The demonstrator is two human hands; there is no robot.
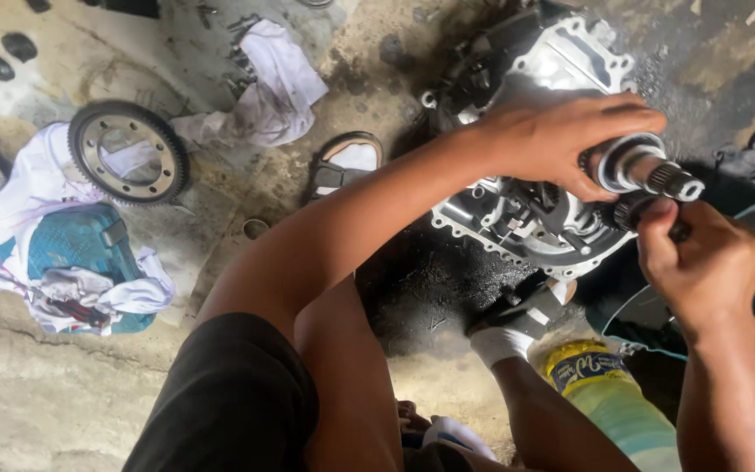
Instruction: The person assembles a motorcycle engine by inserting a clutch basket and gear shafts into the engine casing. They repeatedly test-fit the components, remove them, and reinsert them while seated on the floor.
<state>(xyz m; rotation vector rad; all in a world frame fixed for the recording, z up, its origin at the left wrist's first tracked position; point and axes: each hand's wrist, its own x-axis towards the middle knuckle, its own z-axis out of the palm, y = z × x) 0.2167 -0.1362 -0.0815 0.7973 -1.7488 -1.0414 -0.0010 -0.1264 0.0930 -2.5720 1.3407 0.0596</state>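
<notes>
You are gripping a metal shaft (644, 168) with a splined tip, which is sticking out of the open gearbox housing (526, 210) lying on the oily floor (63, 393) toward the upper right. Your left hand (561, 140) is reaching across from above and wrapping its fingers around the shaft's collar, closed on it. Your right hand (701, 258) is coming in from below right, its fingertips pinching a small dark gear (629, 211) just beneath the shaft, touching the housing's edge. The housing is resting on a black oil patch, its pale cast rim with bolt holes facing you. Just below it a dark rag and a white cloth (500, 341) are lying near your knee, and a yellow-capped plastic bottle (605, 385) is lying near the bottom edge. A sandal (347, 162) is sitting to the left of the housing. Farther left, a large toothed ring gear (128, 150) is lying flat on white rags (37, 175), with a teal plastic case (80, 249) just below it, half wrapped in the cloth. Another white rag (277, 83) is lying crumpled near the top edge.
</notes>
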